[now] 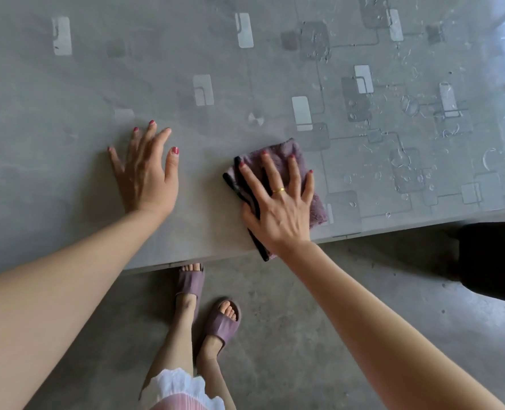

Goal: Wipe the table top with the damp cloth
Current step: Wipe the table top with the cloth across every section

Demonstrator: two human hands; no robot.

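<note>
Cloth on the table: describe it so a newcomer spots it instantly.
Find the grey patterned table top and follow its near edge rightward. There the right hand presses flat on a folded cloth: mauve, fuzzy, black-trimmed, the only fabric on the table.

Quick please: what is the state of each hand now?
Left hand: open, flat on the table top, holding nothing.
Right hand: open, pressing the cloth flat.

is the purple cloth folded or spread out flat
Folded. The cloth shows doubled dark-edged layers along its left side, lying as a compact pad under the flat right hand on the table top near the front edge.
</note>
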